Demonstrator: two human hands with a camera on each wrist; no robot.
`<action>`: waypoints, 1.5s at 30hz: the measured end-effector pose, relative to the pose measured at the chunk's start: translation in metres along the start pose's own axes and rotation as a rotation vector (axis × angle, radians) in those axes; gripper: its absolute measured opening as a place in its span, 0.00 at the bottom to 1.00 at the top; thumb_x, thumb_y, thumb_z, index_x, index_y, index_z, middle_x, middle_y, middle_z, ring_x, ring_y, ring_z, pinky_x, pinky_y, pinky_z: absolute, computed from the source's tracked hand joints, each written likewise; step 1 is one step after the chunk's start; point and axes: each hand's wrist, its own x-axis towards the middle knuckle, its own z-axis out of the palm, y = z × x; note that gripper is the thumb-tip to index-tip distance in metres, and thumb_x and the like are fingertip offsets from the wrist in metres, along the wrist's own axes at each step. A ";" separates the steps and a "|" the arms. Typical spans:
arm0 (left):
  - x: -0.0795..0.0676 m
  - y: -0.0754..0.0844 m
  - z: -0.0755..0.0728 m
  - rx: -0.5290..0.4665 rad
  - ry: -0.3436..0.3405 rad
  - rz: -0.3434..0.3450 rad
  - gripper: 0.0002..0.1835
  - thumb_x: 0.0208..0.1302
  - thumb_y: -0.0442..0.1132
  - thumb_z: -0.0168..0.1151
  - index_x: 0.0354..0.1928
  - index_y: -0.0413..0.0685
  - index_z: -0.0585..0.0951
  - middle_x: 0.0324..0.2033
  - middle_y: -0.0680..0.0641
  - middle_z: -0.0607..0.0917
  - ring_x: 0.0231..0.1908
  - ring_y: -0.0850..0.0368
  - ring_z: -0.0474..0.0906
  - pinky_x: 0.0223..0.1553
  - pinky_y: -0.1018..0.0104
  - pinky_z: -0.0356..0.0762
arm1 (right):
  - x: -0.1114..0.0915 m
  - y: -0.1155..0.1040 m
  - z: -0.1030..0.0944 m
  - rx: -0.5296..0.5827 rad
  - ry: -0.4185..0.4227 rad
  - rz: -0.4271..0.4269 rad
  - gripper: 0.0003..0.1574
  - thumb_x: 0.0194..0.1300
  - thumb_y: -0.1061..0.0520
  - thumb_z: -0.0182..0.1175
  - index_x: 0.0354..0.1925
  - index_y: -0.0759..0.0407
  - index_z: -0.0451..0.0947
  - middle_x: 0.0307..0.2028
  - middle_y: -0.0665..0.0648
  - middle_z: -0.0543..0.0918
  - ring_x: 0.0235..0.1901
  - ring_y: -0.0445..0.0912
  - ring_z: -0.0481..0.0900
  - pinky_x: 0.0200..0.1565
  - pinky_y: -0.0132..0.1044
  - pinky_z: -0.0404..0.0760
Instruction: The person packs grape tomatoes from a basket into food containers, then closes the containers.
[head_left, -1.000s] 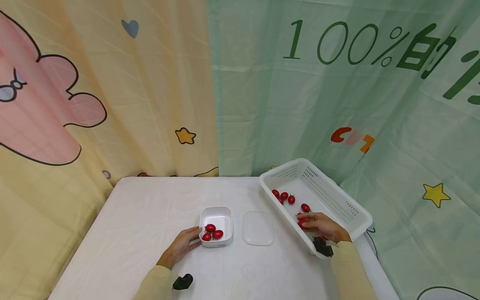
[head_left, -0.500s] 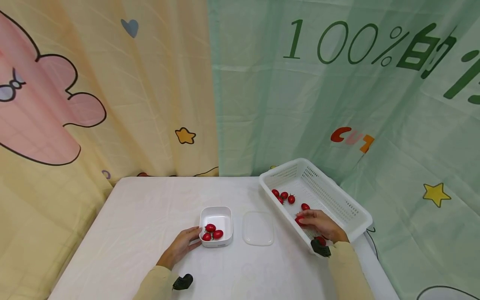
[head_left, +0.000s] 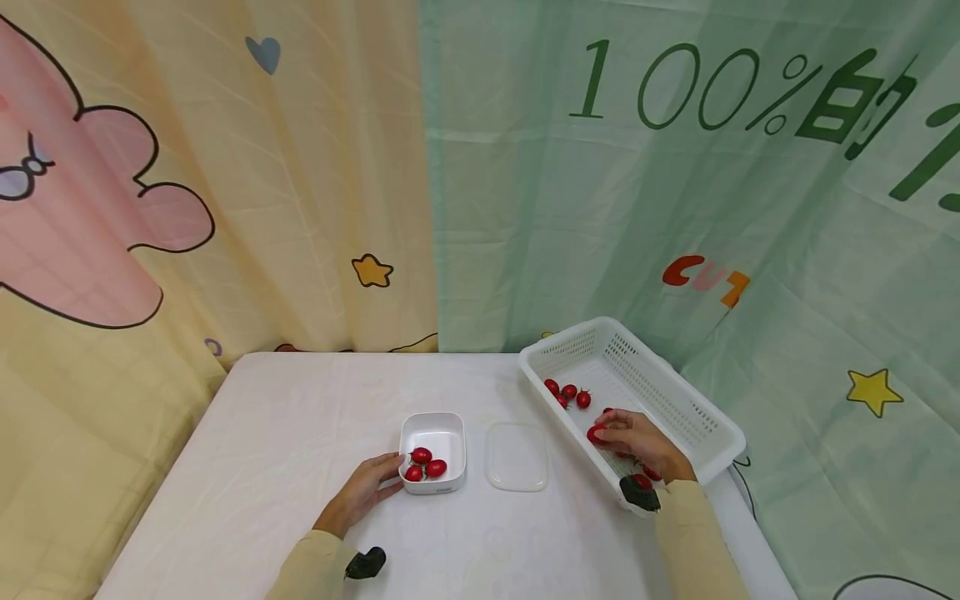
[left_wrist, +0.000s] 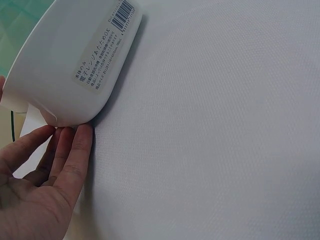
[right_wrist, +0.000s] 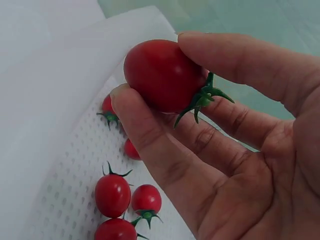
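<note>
One tomato (right_wrist: 162, 75) sits in the right hand (head_left: 641, 440) near the left edge of the basket (head_left: 645, 367), thumb and fingertip parted by its width, left hand (head_left: 363, 492) half-curled on the box (head_left: 438, 433); too light a pinch on smooth skin could drop it.

"What escapes you around your left fingers (left_wrist: 75, 162)?"

"Above them, the white container (left_wrist: 65, 55) is cut off by the left wrist view's top edge, and its inside is turned away there. The smallest print on its label (left_wrist: 102, 47) is too fine for me to read."

"And around your right fingers (right_wrist: 152, 137)?"

"They cover part of my held tomato (right_wrist: 157, 72), and its far side is hidden. Behind them, a half-hidden tomato (right_wrist: 132, 150) peeks out; below them, the lowest tomato (right_wrist: 116, 231) is cut by the bottom edge. In the head view they mask part of the basket (head_left: 663, 387) beneath, so I can't count what lies there."
</note>
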 end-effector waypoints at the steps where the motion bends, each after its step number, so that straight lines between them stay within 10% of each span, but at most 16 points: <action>1: 0.000 0.000 0.000 -0.001 0.001 -0.001 0.30 0.72 0.46 0.54 0.64 0.27 0.66 0.58 0.32 0.72 0.58 0.39 0.71 0.58 0.48 0.73 | 0.000 -0.001 0.000 -0.010 0.000 0.001 0.19 0.64 0.53 0.64 0.48 0.62 0.74 0.39 0.52 0.86 0.42 0.50 0.84 0.46 0.41 0.76; 21: 0.000 -0.003 -0.001 -0.016 -0.001 0.002 0.30 0.71 0.46 0.55 0.63 0.27 0.67 0.58 0.33 0.72 0.56 0.42 0.72 0.57 0.49 0.74 | 0.009 -0.021 0.020 -0.050 0.085 -0.057 0.24 0.61 0.54 0.66 0.50 0.66 0.76 0.40 0.57 0.85 0.38 0.52 0.84 0.54 0.53 0.78; 45: -0.002 0.000 0.000 -0.008 0.002 0.003 0.28 0.72 0.45 0.54 0.63 0.28 0.68 0.56 0.35 0.74 0.54 0.44 0.73 0.57 0.49 0.75 | 0.024 -0.040 0.053 0.008 -0.048 -0.177 0.22 0.61 0.59 0.65 0.50 0.73 0.76 0.44 0.63 0.82 0.43 0.61 0.83 0.49 0.47 0.83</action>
